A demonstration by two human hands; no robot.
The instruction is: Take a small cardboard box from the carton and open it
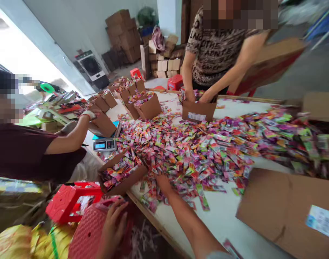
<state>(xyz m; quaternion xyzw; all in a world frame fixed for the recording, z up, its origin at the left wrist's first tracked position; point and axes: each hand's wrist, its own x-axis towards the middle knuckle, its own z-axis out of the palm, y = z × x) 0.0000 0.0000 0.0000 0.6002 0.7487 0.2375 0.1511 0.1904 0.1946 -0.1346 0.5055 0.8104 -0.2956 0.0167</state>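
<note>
My right hand (163, 183) reaches over the white table to the near side of a wide heap of small colourful packets (180, 154). Its fingers are stretched out and touch the packets; none is plainly gripped. Just left of it, an open cardboard box (129, 180) full of packets sits tilted at the table's edge. My left hand (115, 221) is below this box, over a red plastic stool (86, 230). Its fingers are slightly bent and apart, with nothing seen in them. Whether it touches the stool, I cannot tell.
Across the table (221, 212), a co-worker has both hands in a packet-filled box (198, 111). Another at the left holds a box (102, 124) on a digital scale (105, 144). A large carton (285, 205) lies at the right. More filled boxes (148, 107) stand at the back.
</note>
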